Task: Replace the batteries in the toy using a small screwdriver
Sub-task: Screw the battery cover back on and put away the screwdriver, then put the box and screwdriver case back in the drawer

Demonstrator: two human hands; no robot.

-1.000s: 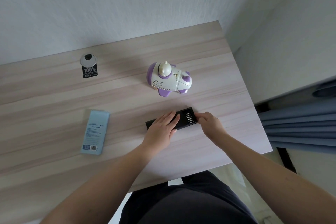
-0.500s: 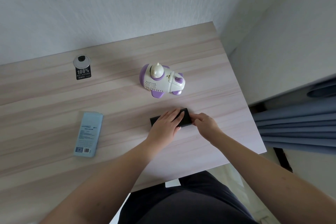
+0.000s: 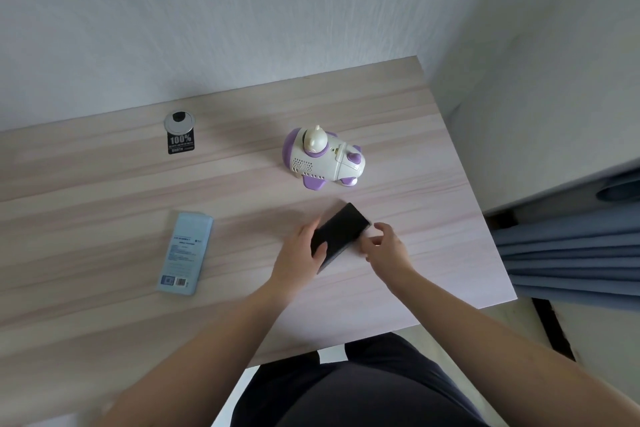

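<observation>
The white and purple toy (image 3: 325, 159) stands on the wooden table (image 3: 104, 201), toward the far right. Just in front of it, my left hand (image 3: 299, 256) grips a closed black screwdriver case (image 3: 341, 230) by its near end and holds it tilted, the far end pointing up and to the right. My right hand (image 3: 386, 250) hovers at the case's right edge with loosely curved fingers, holding nothing that I can see. A light blue battery pack (image 3: 185, 253) lies flat on the table to the left.
A round cable grommet (image 3: 179, 121) with a black "100%" label (image 3: 181, 143) sits near the back of the table. The wall runs along the back edge. Blue curtain folds (image 3: 568, 253) hang past the right edge.
The case's drawer with bits was pushed shut. My left hand has since lifted and turned the case from lying flat to a diagonal tilt, and my right hand has come off its end.
</observation>
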